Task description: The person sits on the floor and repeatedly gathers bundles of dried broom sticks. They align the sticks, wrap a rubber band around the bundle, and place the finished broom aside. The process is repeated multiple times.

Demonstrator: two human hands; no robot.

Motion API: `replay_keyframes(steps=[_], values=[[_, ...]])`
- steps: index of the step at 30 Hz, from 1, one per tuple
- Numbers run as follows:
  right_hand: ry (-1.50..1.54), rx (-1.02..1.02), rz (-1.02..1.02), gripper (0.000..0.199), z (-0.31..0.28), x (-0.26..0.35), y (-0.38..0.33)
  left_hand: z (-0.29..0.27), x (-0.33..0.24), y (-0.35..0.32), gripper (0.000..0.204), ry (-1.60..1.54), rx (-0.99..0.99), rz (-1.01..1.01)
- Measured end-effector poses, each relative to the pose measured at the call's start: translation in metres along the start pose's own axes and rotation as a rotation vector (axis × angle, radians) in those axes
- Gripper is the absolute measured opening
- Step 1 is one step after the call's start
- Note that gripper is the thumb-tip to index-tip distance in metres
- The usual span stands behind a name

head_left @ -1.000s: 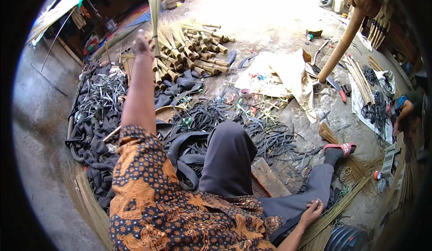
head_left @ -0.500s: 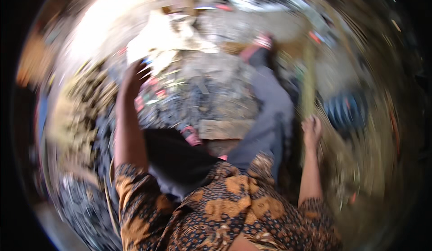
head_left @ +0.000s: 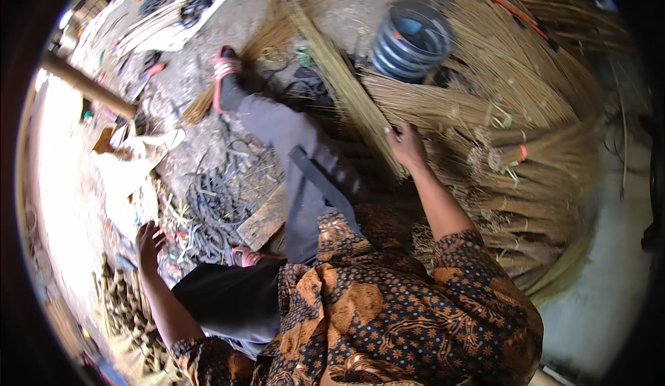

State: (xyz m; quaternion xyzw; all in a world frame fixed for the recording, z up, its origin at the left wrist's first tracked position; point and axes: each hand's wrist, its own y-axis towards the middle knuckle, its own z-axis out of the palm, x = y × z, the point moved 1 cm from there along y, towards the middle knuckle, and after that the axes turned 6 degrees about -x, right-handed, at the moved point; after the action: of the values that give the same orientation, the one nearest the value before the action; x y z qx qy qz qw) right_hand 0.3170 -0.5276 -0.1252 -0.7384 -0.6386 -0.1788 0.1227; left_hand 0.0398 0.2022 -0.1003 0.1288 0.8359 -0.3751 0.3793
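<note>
My right hand (head_left: 407, 147) is at the near end of a long, narrow, yellow-green bundle of thin stalks (head_left: 339, 74). Its fingers are curled against the bundle's right edge, and their undersides are hidden. My left hand (head_left: 148, 246) hangs out to the left with its fingers apart and nothing in them, above scattered scraps and near a pale crumpled sheet (head_left: 128, 182). Across my grey trouser leg lies a dark flat strip (head_left: 320, 182). Many similar dark strips (head_left: 215, 195) lie in a tangle on the ground between my hands.
A blue-grey bucket (head_left: 413, 43) stands beyond my right hand. Tied brush bundles (head_left: 533, 171) are heaped to the right. A wooden board (head_left: 263, 216) lies by my foot, and a wooden pole (head_left: 90, 85) juts in at the left. Short stalk bundles (head_left: 128, 296) lie at the lower left.
The view has swung to the right and become sharper, bringing the brush bundles and bucket more fully into sight. My right hand is still beside the stalk bundle; my left is still held out.
</note>
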Motion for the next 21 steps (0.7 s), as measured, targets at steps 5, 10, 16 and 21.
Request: replay_keyframes(steps=[5,10,16,21], values=[[0.204,-0.085,0.028,0.041,-0.042,-0.001,0.002,0.022,-0.012,0.019,0.049,0.127,0.141,-0.045],[0.17,-0.428,0.136,0.03,-0.123,-0.06,-0.026,0.08,-0.054,0.06,0.049,0.19,0.271,0.012],[-0.095,-0.94,0.373,0.035,-0.193,-0.201,-0.132,0.16,-0.097,0.097,0.055,0.312,0.382,0.018],[-0.018,-0.883,1.296,0.044,-0.229,-0.281,-0.267,0.191,-0.108,0.106,0.054,0.373,0.442,0.037]])
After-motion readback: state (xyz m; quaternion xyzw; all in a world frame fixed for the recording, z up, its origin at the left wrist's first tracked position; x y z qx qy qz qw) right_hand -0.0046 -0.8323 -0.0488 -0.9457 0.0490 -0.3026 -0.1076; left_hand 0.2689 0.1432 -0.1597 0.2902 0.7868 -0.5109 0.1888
